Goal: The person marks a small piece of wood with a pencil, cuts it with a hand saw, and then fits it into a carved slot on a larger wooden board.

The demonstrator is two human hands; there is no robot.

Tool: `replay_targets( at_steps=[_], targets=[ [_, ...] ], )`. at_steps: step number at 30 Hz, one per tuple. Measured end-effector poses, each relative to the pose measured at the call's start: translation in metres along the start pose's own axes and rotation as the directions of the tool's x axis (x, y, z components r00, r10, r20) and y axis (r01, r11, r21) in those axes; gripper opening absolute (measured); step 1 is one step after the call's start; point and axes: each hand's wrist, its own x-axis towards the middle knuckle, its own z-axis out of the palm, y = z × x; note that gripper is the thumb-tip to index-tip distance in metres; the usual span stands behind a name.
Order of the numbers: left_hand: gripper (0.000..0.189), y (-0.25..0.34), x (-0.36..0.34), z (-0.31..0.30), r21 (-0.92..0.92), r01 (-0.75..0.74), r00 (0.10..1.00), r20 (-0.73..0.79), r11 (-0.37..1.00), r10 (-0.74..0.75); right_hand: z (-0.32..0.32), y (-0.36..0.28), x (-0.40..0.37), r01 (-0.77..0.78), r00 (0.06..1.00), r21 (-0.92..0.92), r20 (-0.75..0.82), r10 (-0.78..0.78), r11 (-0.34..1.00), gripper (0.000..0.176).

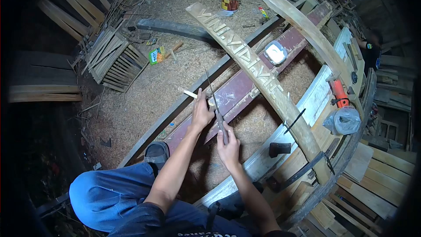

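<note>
Near the middle, my left hand is closed round a short pale wooden strip, whose end sticks out to the upper left. My right hand grips the dark handle of a long thin-bladed tool; its blade points up, beside my left hand. Both hands are over a reddish-brown board. To the right, a long curved wooden piece carries several small wooden strips laid in letter-like shapes along its upper part. A square tub of white material stands on the reddish board.
A second curved piece lies upper right. An orange power tool, a plastic-wrapped container and a black clamp are at right. A slatted wooden crate and a paint can stand on the sawdust-covered floor. Another person is far right.
</note>
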Motion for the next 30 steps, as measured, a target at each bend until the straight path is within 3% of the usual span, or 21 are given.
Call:
replay_targets(
  at_steps=[2, 3, 5, 6, 8, 12, 16, 19, 20, 22, 23, 25, 30],
  targets=[
    [0.076, 0.000, 0.002, 0.001, -0.015, 0.008, 1.000, 0.013, 1.000, -0.007, -0.004, 0.005, -0.003, 0.076, 0.997, -0.076, 0.014, -0.075, 0.994, 0.039],
    [0.069, 0.000, 0.002, 0.004, -0.029, -0.010, 0.999, -0.046, 1.000, 0.008, -0.008, 0.006, -0.013, 0.157, 0.987, -0.046, -0.039, -0.159, 0.986, 0.038],
    [0.053, 0.002, -0.003, 0.004, -0.029, -0.047, 0.989, -0.141, 0.998, 0.042, -0.010, 0.007, -0.015, 0.109, 0.994, -0.046, -0.008, -0.109, 0.993, 0.038],
    [0.053, 0.004, -0.004, 0.001, -0.029, -0.048, 0.990, -0.134, 0.998, 0.044, -0.012, 0.006, -0.017, 0.057, 0.998, -0.053, 0.012, -0.057, 0.997, 0.039],
    [0.061, 0.007, 0.000, -0.006, -0.045, 0.030, 0.999, 0.043, 0.999, -0.028, -0.005, 0.006, -0.003, 0.089, 0.996, -0.031, -0.010, -0.090, 0.995, 0.039],
    [0.063, 0.007, -0.002, -0.003, -0.076, 0.051, 0.998, -0.021, 0.996, -0.053, -0.015, 0.005, -0.011, 0.076, 0.997, -0.039, 0.027, -0.075, 0.996, 0.038],
    [0.058, 0.004, -0.002, 0.002, -0.020, -0.029, 0.997, -0.073, 0.999, 0.028, -0.008, 0.002, -0.002, 0.153, 0.988, 0.012, -0.033, -0.152, 0.988, 0.037],
    [0.059, 0.010, -0.006, 0.001, -0.018, -0.028, 0.997, -0.068, 0.999, 0.027, -0.006, -0.003, 0.005, 0.047, 0.998, -0.012, 0.038, -0.046, 0.999, 0.037],
    [0.059, 0.010, -0.005, -0.002, -0.034, 0.000, 0.996, -0.086, 0.999, -0.003, -0.012, 0.010, -0.015, 0.192, 0.981, 0.062, -0.039, -0.190, 0.979, 0.037],
    [0.060, 0.008, -0.004, 0.001, -0.039, 0.013, 0.997, -0.070, 0.999, -0.015, -0.012, 0.012, -0.020, 0.113, 0.994, -0.052, 0.008, -0.112, 0.992, 0.039],
    [0.063, 0.002, -0.001, 0.003, -0.027, 0.015, 0.998, -0.060, 1.000, -0.017, -0.008, 0.006, -0.010, 0.112, 0.994, -0.050, 0.000, -0.113, 0.992, 0.039],
    [0.067, -0.002, -0.005, 0.005, -0.015, 0.033, 0.998, -0.044, 0.999, -0.033, -0.003, -0.008, 0.012, -0.043, 0.996, -0.014, 0.082, 0.044, 0.999, 0.041],
    [0.065, 0.010, 0.000, -0.002, 0.000, 0.046, 0.998, -0.033, 0.999, -0.046, -0.017, -0.002, -0.015, 0.044, 0.999, -0.031, 0.031, -0.043, 0.999, 0.040]
  ],
)
